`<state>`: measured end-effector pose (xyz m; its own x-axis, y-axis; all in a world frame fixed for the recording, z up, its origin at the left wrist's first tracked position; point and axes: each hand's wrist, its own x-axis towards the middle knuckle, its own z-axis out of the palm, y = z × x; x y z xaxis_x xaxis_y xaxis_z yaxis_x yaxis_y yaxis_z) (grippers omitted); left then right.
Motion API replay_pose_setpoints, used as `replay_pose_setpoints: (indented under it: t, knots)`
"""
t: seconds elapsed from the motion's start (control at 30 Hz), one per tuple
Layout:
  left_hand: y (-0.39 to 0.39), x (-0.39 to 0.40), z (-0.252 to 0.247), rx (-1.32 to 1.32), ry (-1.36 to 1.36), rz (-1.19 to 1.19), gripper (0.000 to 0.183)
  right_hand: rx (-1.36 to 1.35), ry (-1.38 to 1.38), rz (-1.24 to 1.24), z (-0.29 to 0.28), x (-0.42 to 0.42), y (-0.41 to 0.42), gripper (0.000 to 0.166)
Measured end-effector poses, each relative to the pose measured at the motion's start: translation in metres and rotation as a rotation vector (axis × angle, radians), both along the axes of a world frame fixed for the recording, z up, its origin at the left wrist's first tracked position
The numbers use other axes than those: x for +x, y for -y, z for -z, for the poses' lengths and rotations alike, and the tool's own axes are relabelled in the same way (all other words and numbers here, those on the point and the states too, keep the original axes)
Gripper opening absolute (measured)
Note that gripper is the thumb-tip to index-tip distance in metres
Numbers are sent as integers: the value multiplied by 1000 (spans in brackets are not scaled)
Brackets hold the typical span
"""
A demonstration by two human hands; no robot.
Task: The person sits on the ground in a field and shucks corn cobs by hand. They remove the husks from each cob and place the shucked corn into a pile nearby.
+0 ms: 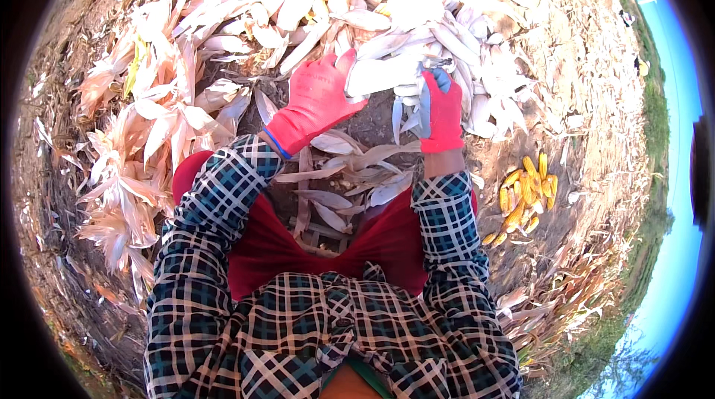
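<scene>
A pale ear of corn in its dry husk (382, 75) lies crosswise between my two gloved hands, washed out by the sun. My left hand (318, 91), in a red work glove, grips its left end between thumb and fingers. At the other end, my right hand (444, 108) has its fingers curled in around the ear's tip; this glove is red with a grey palm. Loose husk strips hang just below that end. Whether any kernels are bared cannot be made out in the glare.
A heap of dry corn husks and unhusked ears (363, 19) spreads ahead. More opened husks (162, 131) pile up on the left. Several bare yellow corn cobs (528, 186) lie on the soil at right. Fallen husk leaves (357, 170) cover ground between my red-clad knees.
</scene>
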<state>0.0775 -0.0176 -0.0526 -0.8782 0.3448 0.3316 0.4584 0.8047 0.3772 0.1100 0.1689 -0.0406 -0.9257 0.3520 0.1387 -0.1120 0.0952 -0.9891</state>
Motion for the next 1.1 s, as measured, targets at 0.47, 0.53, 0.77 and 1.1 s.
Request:
replay_pose_setpoints:
  t: [0.47,0.53,0.77,1.1]
  knots:
    - [-12,7,44,1192,1200,460,34,-1008,-61,-361,29,-19,11,17]
    - [-6,5,30,1117,1121,531,40,-1060,-72,-450,26,-23,8,16]
    - [-7,-15,13,1079,509,546,57,-297,-245,-366,35,-16,21,16]
    - [43,-65,7,1620,577,110,32,-937,-215,-614,4,-12,8,21]
